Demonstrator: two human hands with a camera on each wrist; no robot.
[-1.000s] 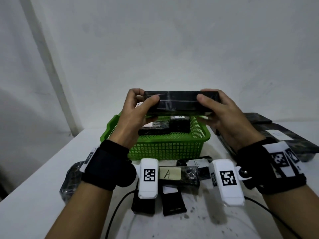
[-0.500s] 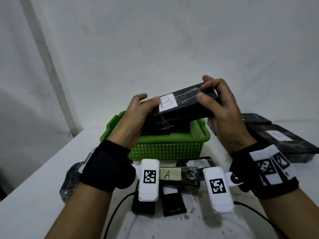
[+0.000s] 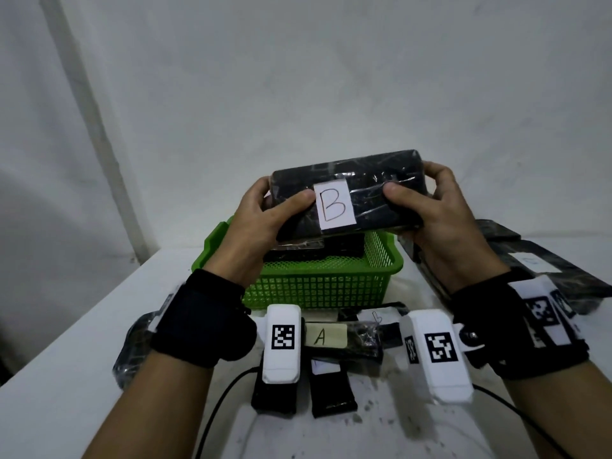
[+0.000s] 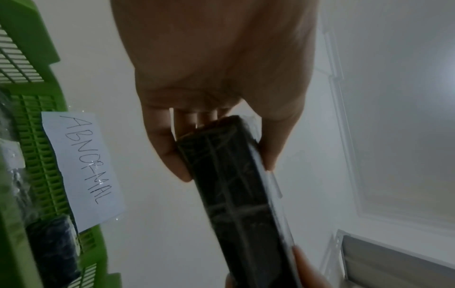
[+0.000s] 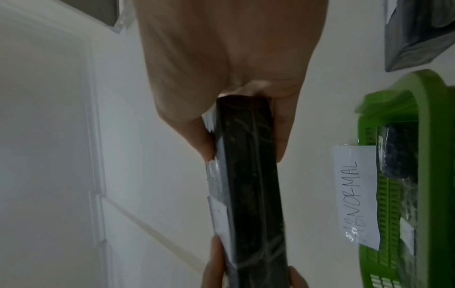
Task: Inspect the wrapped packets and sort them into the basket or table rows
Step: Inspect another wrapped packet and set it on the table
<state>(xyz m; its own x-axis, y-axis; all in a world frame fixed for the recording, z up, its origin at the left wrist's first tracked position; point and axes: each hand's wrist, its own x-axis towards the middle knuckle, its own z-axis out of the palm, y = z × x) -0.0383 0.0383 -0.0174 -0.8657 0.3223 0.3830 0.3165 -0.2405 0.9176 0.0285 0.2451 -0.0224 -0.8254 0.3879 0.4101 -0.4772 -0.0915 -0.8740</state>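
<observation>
I hold a black plastic-wrapped packet [image 3: 367, 183] in the air above the green basket [image 3: 318, 286], its broad face turned toward me with a white label marked B [image 3: 334, 205]. My left hand [image 3: 265, 213] grips its left end, thumb on the front face; my right hand [image 3: 427, 207] grips the right end the same way. The wrist views show the packet [image 4: 236, 194] [image 5: 251, 185] edge-on between thumb and fingers. The basket [image 4: 41, 155] [image 5: 399, 194] carries a paper tag reading ABNORMAL [image 4: 83, 165] [image 5: 354, 196] and holds several dark packets [image 3: 311, 251].
On the white table [image 3: 66, 376] in front of the basket lie a packet labelled A [image 3: 337, 337], another with a white label [image 3: 377, 318] and two small black packets [image 3: 331, 387]. Larger black packets [image 3: 546, 270] lie at the right, one [image 3: 132, 352] at the left. Cables run along the near edge.
The packet has been turned from edge-on to face-on, so the B label now faces me. Both hands kept their grip on its ends and stayed above the basket.
</observation>
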